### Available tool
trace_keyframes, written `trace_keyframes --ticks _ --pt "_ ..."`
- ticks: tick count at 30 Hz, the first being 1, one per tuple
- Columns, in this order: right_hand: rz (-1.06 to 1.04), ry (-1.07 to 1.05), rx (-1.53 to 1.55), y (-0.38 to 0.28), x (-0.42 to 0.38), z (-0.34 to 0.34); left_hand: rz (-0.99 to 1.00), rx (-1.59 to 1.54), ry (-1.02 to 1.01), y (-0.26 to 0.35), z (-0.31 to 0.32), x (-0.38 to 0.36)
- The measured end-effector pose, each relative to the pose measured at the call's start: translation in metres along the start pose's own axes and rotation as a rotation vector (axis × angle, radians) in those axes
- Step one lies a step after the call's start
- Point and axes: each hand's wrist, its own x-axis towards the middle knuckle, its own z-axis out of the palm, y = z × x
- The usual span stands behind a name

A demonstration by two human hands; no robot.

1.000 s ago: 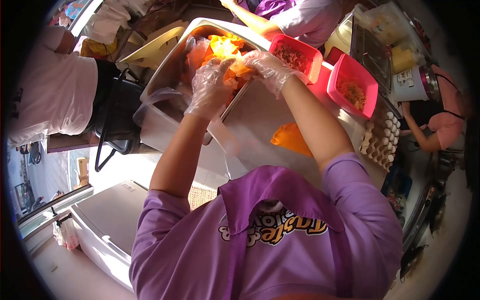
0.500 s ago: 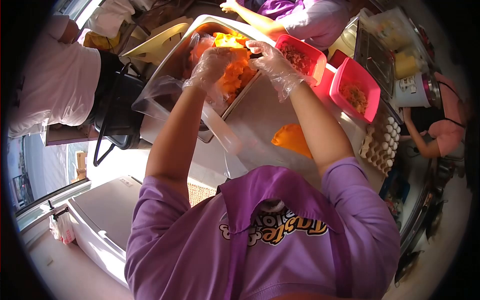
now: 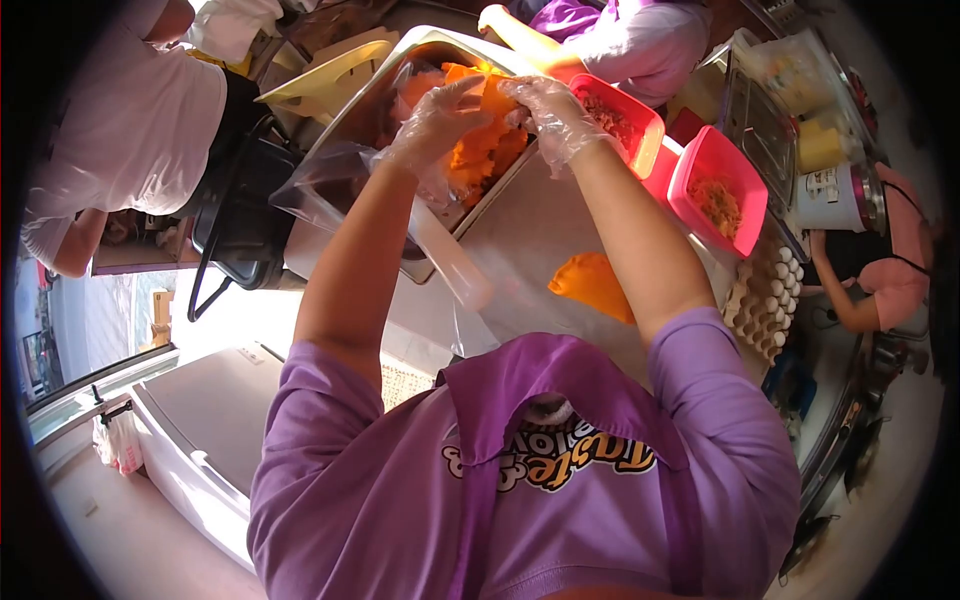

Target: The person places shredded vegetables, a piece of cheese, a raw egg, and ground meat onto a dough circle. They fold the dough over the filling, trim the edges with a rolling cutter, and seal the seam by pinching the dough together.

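Both hands wear clear plastic gloves and are above a deep metal tray (image 3: 468,232) with a pale rim. In the tray lie soft, flat orange pieces (image 3: 480,155) that look like dough, heaped over one another. My left hand (image 3: 436,128) is at the pile's left side, its fingers apart and stretched toward the orange pieces. My right hand (image 3: 555,115) is at the pile's right edge, fingers curled inward; what is between them is too small to make out. A folded orange dough piece (image 3: 592,286) lies on the table below my right forearm.
Right of the tray stand a pink tub of chopped filling (image 3: 605,120) and another pink tub (image 3: 745,165) with shredded filling. Nearby is an egg carton (image 3: 765,300). A clear plastic bag (image 3: 320,185) hangs over the tray's left rim. Other people stand left, ahead and right.
My left hand has opened from a more closed shape, its fingers now extended. My right hand has shifted slightly right, its fingers curled more. The whole view has moved a little.
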Motion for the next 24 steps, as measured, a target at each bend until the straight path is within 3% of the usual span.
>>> trace_keyframes --ticks 3,9,11,14,18,24 --pt "-0.006 -0.017 0.016 0.002 0.002 0.001 -0.102 0.200 0.030 0.013 0.001 0.001" --pt "-0.076 -0.033 0.065 0.015 0.015 -0.005 -0.085 0.169 0.077 0.003 0.000 0.007" --pt "-0.083 -0.004 0.120 0.016 0.015 -0.004 -0.046 -0.030 0.062 -0.009 -0.001 0.011" --pt "-0.103 0.001 0.112 0.015 0.013 -0.004 -0.001 -0.060 0.061 -0.014 0.001 0.013" --pt "-0.107 0.035 0.041 0.016 0.012 -0.001 -0.090 -0.029 0.100 -0.002 0.005 0.010" --pt "-0.190 0.031 -0.077 0.020 0.010 0.001 0.062 0.081 0.139 0.008 0.012 0.011"
